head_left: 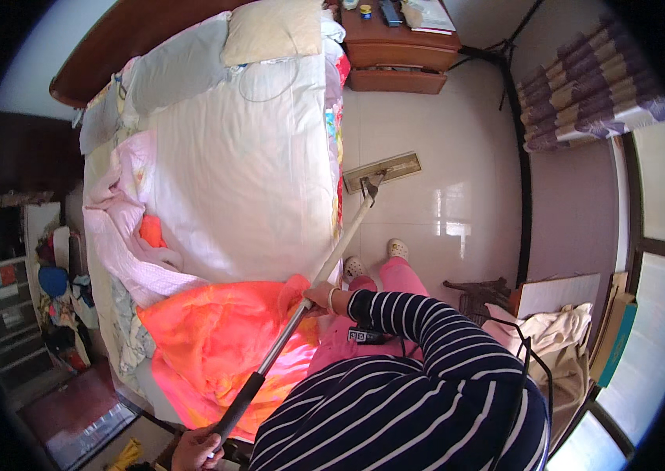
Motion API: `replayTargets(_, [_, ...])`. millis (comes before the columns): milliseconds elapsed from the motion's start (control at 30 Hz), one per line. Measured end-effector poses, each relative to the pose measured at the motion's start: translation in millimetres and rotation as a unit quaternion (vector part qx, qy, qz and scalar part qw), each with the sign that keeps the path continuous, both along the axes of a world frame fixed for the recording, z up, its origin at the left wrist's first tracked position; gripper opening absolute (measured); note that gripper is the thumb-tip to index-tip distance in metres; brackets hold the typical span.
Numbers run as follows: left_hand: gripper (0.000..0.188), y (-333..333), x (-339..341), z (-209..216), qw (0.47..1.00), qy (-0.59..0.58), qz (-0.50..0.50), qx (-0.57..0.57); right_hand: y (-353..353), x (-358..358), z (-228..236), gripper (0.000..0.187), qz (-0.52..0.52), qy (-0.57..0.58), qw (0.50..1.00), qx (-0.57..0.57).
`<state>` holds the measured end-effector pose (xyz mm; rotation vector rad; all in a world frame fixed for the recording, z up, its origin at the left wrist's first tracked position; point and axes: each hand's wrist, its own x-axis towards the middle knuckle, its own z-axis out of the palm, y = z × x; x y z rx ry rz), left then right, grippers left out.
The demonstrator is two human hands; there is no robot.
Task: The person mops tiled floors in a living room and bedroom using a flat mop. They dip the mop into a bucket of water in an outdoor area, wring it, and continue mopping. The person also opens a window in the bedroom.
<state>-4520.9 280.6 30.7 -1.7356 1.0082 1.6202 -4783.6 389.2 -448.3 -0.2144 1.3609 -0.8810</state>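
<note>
A flat mop (346, 234) slants across the view. Its long rectangular head (401, 167) lies on the pale tiled floor beside the bed. My right hand (321, 297), with a bangle at the wrist, is closed around the middle of the pole. At the lower left, my left hand (196, 449) grips the dark end of the handle. Below the pole, an orange blanket (207, 337) spreads over the bed's near corner. My feet, in light clogs (397, 249), stand close to the bed's side.
The bed (230, 173) fills the left, with pillows (272, 31) and a pink quilt (124, 212). A wooden nightstand (399, 47) stands at the far end. Along the right are a black post (522, 165), a patterned curtain (591, 90) and a chair draped with cloth (552, 334).
</note>
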Motion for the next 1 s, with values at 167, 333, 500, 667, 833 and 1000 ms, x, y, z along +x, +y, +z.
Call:
replayTargets(167, [0.043, -8, -43, -31, 0.995, 0.057, -0.082, -0.016, -9, -47, -5, 0.022, 0.138, 0.550, 0.809, -0.154])
replayTargets(333, [0.036, 39, -145, -89, 0.963, 0.128, -0.227, -0.071, 15, -133, 29, 0.029, -0.402, 0.114, 0.907, 0.055])
replayTargets(500, [0.027, 93, -217, -107, 0.909, 0.269, -0.304, 0.097, 87, -122, 107, 0.031, -0.524, -0.168, 0.833, -0.061])
replayTargets(667, [0.041, 200, -240, -150, 0.825, 0.352, -0.400, 0.188, 225, -76, 161, 0.018, -0.568, -0.271, 0.760, -0.163])
replayTargets(833, [0.056, 274, -259, -237, 0.794, 0.255, -0.529, 0.156, 370, 32, 199, 0.019, -0.540, -0.211, 0.787, -0.210])
replayTargets(1000, [0.059, 348, -235, -356, 0.835, 0.221, -0.499, 0.078, 429, 146, 200, 0.017, -0.544, -0.089, 0.834, -0.019])
